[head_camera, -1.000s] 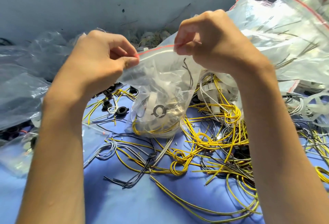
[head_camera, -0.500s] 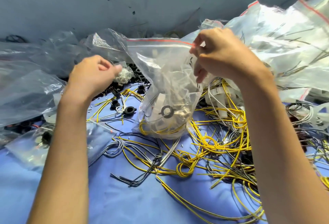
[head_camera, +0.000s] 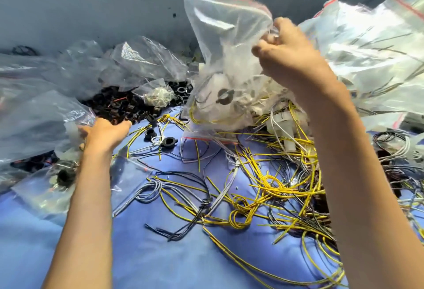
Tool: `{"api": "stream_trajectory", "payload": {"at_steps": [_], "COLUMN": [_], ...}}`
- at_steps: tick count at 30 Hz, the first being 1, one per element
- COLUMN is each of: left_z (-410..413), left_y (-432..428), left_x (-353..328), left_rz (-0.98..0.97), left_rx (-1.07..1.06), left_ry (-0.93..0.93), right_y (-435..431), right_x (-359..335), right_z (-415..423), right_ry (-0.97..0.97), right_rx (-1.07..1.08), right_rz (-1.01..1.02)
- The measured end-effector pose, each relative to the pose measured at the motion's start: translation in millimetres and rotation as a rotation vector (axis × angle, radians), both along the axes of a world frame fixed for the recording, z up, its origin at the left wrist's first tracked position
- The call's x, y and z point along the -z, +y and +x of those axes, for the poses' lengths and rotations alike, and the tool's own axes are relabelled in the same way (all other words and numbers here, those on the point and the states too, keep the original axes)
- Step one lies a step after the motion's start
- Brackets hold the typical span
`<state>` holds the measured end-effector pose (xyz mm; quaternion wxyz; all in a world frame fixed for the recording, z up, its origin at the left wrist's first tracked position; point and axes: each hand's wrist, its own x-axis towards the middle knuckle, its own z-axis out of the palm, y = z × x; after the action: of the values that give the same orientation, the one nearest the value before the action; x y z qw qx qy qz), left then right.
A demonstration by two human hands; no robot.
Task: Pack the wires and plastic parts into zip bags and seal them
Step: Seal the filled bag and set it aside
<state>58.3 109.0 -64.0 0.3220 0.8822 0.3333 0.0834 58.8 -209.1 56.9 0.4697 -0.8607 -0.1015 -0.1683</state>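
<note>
Several crumpled clear bags heap up at the far left, glossy and creased. The left hand reaches low under their edge, thumb out. Its fingertips are lost behind the film, so I cannot tell whether it grips anything. A flat bag with a black part inside lies beneath its forearm.

Just past the thumb sits a mound of black plastic rings, with a small bag of pale pieces resting on it.

In the middle the zip bag is held up against the grey wall. It is thin, cloudy film with a red stripe along the top, bulging below with white plastic parts and loops of yellow wire. The right hand, well apart from the left, bunches its right side in curled fingers.

Under it, stiff yellow wires and limp grey wires tangle across the smooth blue cloth. Behind the right wrist a pile of filled bags crowds the right edge.
</note>
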Motion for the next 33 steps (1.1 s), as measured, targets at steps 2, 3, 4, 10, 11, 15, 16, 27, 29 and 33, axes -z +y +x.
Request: {"api": "stream_trajectory", "payload": {"at_steps": [2,3,4,10,11,15,16,27,29,33], "left_z": [2.7,3.7,4.0,-5.0,-5.8,-8.3,-9.2,-9.1,-7.9,-5.8], "left_y": [3.3,3.2,3.3,7.5,11.1,21.8,21.2,14.8,10.0,0.7], "left_x": [3.4,4.4,5.0,10.9,10.7,17.8,20.2,4.8,-7.2,-44.9], "left_rz": [0.016,0.036,0.064,0.168,0.168,0.193,0.217,0.212,0.222,0.201], "left_rx": [0.004,0.011,0.012,-0.124,-0.134,-0.161,-0.169,-0.179,-0.139,0.019], "left_ry": [0.020,0.050,0.089,0.163,0.176,0.193,0.189,0.145,0.098,-0.051], "right_y": [-3.5,-5.0,-5.6,-7.7,-6.9,2.6,4.0,21.3,24.0,25.8], "right_x": [4.0,5.7,6.8,3.7,4.9,9.6,8.1,-12.7,-10.2,-5.9], "right_z": [-0.7,-1.0,-2.1,-13.0,-14.3,-14.4,-15.3,-27.3,-27.1,-25.4], "right_ry": [0.064,0.078,0.076,0.014,0.045,0.004,0.003,0.289,0.337,0.233], "right_rx": [-0.051,-0.061,-0.053,-0.074,-0.117,-0.103,-0.082,-0.579,-0.637,-0.338], "right_rz": [-0.076,-0.122,-0.193,-0.437,-0.488,-0.584,-0.504,0.913,0.654,-0.085]}}
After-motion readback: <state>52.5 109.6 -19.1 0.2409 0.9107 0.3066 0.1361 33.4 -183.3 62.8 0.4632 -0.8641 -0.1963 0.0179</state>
